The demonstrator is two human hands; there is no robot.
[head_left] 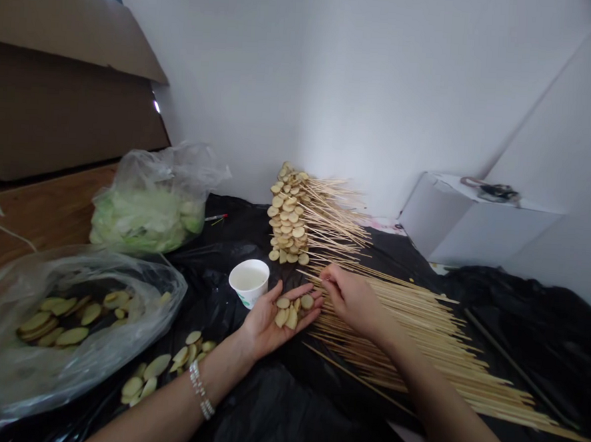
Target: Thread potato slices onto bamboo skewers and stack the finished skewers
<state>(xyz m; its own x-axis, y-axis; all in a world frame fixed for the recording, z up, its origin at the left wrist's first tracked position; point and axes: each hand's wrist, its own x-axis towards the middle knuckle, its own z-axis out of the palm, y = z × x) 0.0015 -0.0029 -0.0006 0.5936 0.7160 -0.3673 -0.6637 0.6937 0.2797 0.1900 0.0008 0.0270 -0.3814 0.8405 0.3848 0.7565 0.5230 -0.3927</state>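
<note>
Several thin potato slices point(288, 314) lie on the palm and fingers of the left hand point(269, 325), which is turned up and spread flat beneath them. Just to their right, the right hand point(351, 298) has its thumb and fingers pinched together, apparently on a skewer point(306, 274) jutting left above the slices, though blur obscures the grip. Many loose skewers point(433, 343) lie beneath the right forearm; a white cup point(250, 276) stands beside the left hand.
</note>
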